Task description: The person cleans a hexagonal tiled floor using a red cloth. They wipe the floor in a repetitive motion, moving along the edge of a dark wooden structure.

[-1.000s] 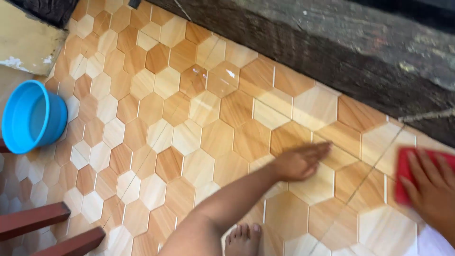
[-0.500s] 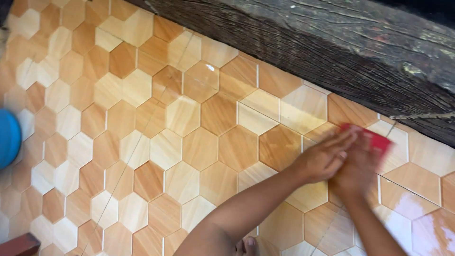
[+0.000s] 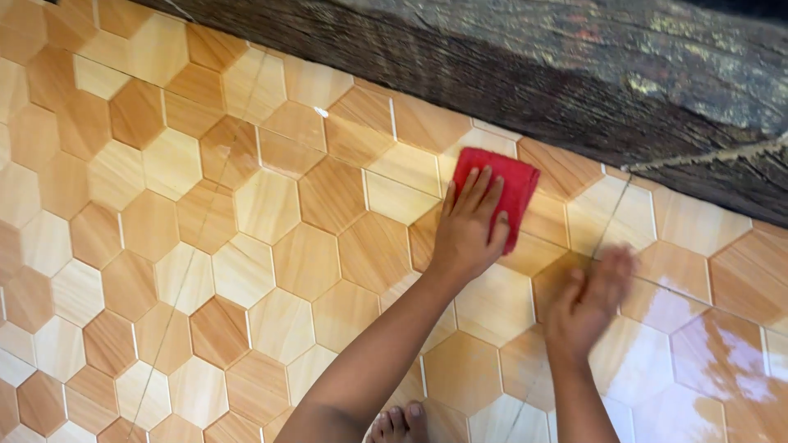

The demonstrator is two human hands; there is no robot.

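Note:
My left hand [image 3: 468, 234] lies flat on a red cloth [image 3: 515, 187], fingers spread over it, pressing it onto the hexagon-tiled floor [image 3: 246, 246] close to the dark wall base. My right hand [image 3: 587, 308] is blurred and holds nothing. It rests on the wet, glossy tiles to the lower right of the cloth, a short gap away from it. Both forearms reach in from the bottom edge.
A rough dark stone or timber ledge [image 3: 574, 74] runs diagonally across the top, bordering the tiles. My bare toes [image 3: 398, 422] show at the bottom edge between the arms. The tiles at the lower right [image 3: 722, 353] shine with water.
The red cloth passed from my right hand to my left and moved left along the ledge. The view shifted right, so the blue basin and red wooden bars left the picture.

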